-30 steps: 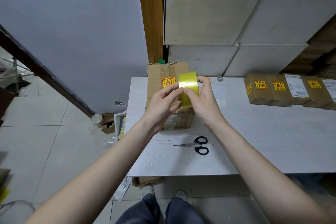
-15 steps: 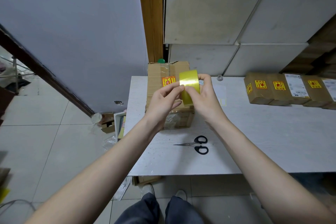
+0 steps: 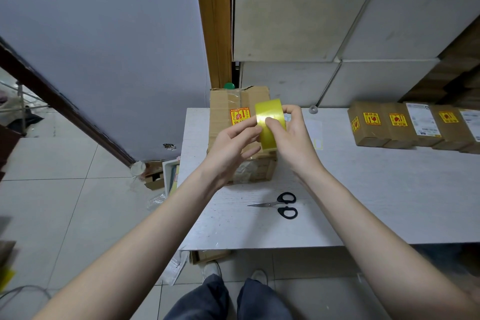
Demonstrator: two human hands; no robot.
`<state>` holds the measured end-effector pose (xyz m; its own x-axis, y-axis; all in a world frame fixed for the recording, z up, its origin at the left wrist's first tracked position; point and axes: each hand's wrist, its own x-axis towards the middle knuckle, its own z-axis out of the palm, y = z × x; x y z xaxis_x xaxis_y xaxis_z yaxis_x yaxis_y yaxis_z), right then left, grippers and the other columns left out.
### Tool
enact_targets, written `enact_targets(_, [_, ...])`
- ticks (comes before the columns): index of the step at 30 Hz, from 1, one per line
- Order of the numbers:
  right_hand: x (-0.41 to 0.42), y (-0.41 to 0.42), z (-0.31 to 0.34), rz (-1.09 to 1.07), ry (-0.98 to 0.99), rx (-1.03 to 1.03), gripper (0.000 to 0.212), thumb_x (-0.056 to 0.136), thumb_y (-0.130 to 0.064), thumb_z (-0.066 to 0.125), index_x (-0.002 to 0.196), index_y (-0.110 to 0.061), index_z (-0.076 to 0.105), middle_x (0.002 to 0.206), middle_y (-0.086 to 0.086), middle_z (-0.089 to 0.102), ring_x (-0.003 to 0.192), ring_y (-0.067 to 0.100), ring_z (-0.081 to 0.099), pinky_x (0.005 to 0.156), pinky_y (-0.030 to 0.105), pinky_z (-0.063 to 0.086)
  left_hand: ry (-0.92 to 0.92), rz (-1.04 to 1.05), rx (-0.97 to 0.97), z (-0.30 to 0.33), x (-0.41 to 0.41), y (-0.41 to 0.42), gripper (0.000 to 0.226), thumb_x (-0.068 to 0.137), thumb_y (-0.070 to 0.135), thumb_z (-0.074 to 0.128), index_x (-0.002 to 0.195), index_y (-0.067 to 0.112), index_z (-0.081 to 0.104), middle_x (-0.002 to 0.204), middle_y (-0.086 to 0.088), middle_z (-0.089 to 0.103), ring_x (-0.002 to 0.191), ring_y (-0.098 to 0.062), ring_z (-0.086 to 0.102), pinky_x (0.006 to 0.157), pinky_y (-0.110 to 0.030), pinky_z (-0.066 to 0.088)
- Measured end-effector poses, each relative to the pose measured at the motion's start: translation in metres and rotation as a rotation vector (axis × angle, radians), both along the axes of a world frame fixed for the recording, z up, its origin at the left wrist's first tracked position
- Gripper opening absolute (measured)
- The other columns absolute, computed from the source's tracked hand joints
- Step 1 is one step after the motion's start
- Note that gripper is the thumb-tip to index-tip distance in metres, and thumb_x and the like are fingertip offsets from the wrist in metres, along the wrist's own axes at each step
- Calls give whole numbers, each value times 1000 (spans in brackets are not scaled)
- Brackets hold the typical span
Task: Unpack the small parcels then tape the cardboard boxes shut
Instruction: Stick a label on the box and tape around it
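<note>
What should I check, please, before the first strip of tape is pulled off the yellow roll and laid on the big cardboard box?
1. Roll held firmly: ok, the right hand grips the yellow tape roll.
2. Free end found: cannot tell; the left hand has its fingertips on the roll's face, no loose tab shows.
3. Box in reach: ok, the big cardboard box stands just behind the hands.
4. Box flaps closed: cannot tell, the hands cover much of the top.
5. Cutter ready: ok, the scissors lie closed on the table, near the front edge.
</note>
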<state>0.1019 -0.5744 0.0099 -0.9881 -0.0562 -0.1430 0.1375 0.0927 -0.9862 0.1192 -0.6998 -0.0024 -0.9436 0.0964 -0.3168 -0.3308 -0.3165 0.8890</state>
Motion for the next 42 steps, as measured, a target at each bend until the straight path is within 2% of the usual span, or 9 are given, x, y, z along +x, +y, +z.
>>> enact_targets(2, [0,0,0,13,-6,-12,18,93,-14,49,107,-21,40,88,4,65,71,14,58,67,29,44,9,13,-10,0,1,0,21,93,14,59,94,32,71,87,13,72,88,1,66,81,-23,54])
enact_targets(4, [0,0,0,19,0,-3,19,93,-14,48,109,-20,39,93,7,65,73,14,59,68,29,45,14,28,-23,0,0,0,17,94,17,59,105,26,67,91,11,72,92,-1,65,79,-21,54])
enact_targets(8, [-1,0,0,29,6,9,20,93,-15,49,109,-19,38,106,18,64,80,21,60,72,36,45,24,61,-49,0,0,2,24,94,19,59,117,14,65,92,8,70,94,-4,64,82,-22,53])
enact_targets(12, [0,0,-1,34,13,11,19,93,-14,49,105,-22,38,108,21,62,84,24,60,75,40,46,28,53,-66,1,0,3,22,95,21,58,112,11,68,80,16,69,84,0,63,82,-22,51])
enact_targets(20, [0,0,-1,31,13,18,22,94,-14,48,112,-18,36,110,17,61,78,15,58,70,27,44,16,19,17,1,0,1,17,96,17,56,105,24,68,89,11,70,88,-1,64,73,-21,51])
enact_targets(27, [0,1,0,29,6,17,22,95,-12,48,114,-16,36,107,14,61,75,12,57,64,20,44,14,5,36,2,1,2,24,96,15,53,116,19,66,99,5,68,92,-4,62,78,-23,50])
enact_targets(35, [2,1,0,18,-10,13,20,95,-13,48,111,-19,37,116,18,59,81,14,58,71,28,45,4,32,-4,-1,3,3,28,96,16,55,124,16,60,105,2,68,99,-6,64,86,-27,52])
enact_targets(40, [3,1,4,32,8,45,20,95,-15,48,111,-18,37,114,19,59,88,20,58,80,37,46,27,55,-41,-2,3,4,20,95,21,57,113,22,66,91,8,70,92,-3,64,83,-24,52])
enact_targets(42, [4,0,4,30,8,56,19,94,-15,48,110,-18,37,114,21,58,92,25,58,84,41,47,24,57,-55,-3,2,4,23,94,23,58,116,19,67,88,9,69,90,-3,63,82,-24,51])
